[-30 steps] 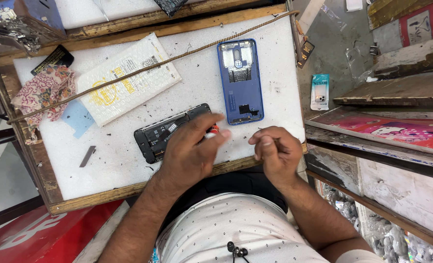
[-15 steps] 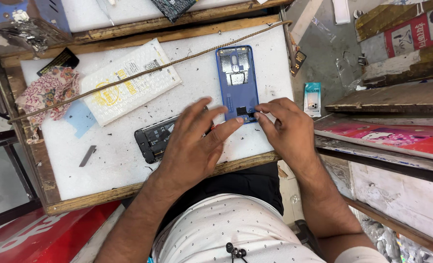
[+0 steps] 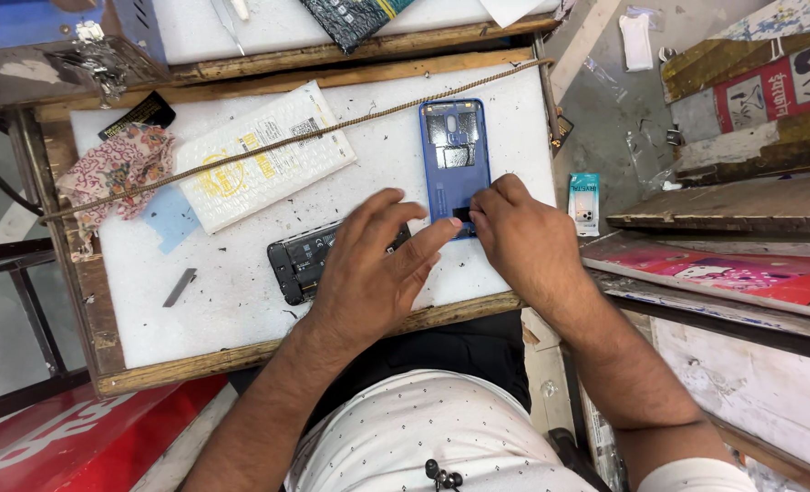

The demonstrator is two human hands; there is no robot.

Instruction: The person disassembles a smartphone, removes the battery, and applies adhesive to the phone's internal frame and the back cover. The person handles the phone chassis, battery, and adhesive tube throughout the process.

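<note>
Two hands meet at the blue phone back cover [image 3: 455, 150], lying on the white work surface [image 3: 241, 310].

Right hand [image 3: 523, 241] pinches a small dark part against the cover's lower edge; left hand [image 3: 368, 269], fingers spread and holding nothing, steadies it over the opened phone body [image 3: 300, 260]. Light, even pressure seems best.

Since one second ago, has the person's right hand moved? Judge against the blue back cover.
Yes. The right hand has moved up from the table's near edge onto the lower end of the blue back cover.

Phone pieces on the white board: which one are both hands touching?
The blue back cover, lying flat and inside-up. The left hand and right hand meet at its near end. The black phone body lies partly under the left hand.
</note>
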